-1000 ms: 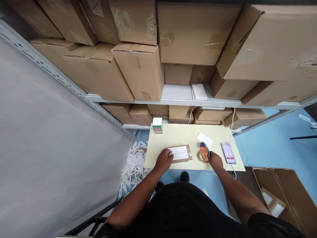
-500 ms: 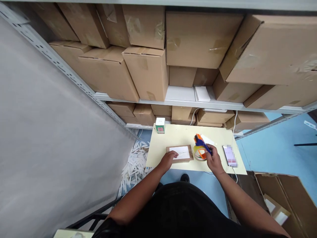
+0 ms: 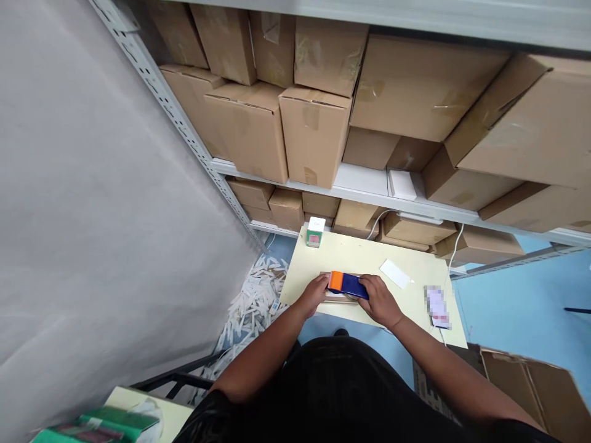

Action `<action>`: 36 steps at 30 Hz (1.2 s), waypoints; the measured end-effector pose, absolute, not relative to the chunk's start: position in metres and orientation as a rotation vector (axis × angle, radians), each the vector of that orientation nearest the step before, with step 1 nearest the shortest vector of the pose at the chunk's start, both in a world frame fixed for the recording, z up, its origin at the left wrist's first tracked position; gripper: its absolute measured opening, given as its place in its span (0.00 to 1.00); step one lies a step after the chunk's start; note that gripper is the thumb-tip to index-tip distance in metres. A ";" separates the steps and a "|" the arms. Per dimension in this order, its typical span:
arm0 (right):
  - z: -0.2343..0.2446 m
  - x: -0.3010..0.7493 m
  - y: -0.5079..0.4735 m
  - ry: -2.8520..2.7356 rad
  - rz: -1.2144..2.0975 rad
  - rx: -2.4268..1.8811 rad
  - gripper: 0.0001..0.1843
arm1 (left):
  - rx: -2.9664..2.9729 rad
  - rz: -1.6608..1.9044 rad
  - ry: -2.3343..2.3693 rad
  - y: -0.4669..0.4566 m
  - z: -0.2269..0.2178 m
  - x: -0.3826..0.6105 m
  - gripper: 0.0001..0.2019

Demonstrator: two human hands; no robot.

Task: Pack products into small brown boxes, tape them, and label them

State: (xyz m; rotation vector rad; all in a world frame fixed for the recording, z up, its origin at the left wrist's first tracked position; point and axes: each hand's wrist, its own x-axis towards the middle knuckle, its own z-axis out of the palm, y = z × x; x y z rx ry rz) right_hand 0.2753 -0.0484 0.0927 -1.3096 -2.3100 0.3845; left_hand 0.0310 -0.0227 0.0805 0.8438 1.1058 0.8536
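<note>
Blue-orange dispenser (image 3: pixel 348 285) over packet (image 3: pixel 336 298) — table edge (image 3: pixel 344 312) close.

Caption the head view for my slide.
Right hand holds a blue-and-orange tape dispenser over a flat cardboard parcel, left hand at the parcel's left end.

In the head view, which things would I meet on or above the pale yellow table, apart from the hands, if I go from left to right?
Small green-and-white box → blue-and-orange tape dispenser, held in the right hand → flat white card → smartphone.
</note>
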 end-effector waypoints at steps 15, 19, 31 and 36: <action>0.129 0.242 -0.015 -2.519 0.614 -1.516 0.33 | 0.746 0.913 1.085 -0.024 0.070 0.029 0.17; 0.137 0.247 -0.011 -2.626 0.594 -1.485 0.35 | 0.827 0.860 1.193 -0.022 0.064 0.029 0.15; 0.153 0.281 -0.006 -2.939 0.549 -1.548 0.41 | 0.868 0.909 1.396 -0.033 0.015 -0.003 0.18; 0.150 0.266 -0.007 -2.993 0.481 -1.592 0.40 | 0.856 0.927 1.448 -0.039 0.003 0.001 0.18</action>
